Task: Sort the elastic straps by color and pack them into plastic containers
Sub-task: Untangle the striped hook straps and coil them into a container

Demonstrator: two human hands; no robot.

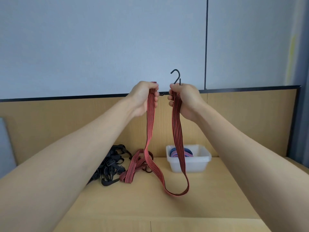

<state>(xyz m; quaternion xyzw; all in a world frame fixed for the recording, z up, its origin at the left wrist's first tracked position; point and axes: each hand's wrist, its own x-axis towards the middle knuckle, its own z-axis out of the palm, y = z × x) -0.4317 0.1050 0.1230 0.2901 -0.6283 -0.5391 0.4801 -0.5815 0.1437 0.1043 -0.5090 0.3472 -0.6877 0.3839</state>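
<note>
Forearms: two, bare, rising from the lower corners; nearest the viewer.
Left hand (145, 99): fingers clenched round one end of the red-and-black strap (150, 131).
Right hand (185, 99): fingers clenched round the other end; black hook (176, 75) stands above the fist.
Strap lie: hangs from both fists in a long U, axis near vertical, low bend close over the table (217, 206); contact cannot be told.
Container (199, 164): clear plastic, blue straps (173, 151) inside; below the right fist, which is the nearer one.
Red pile (133, 168): below the left fist; likely this strap's group.
Black pile (110, 164): further left.
</note>
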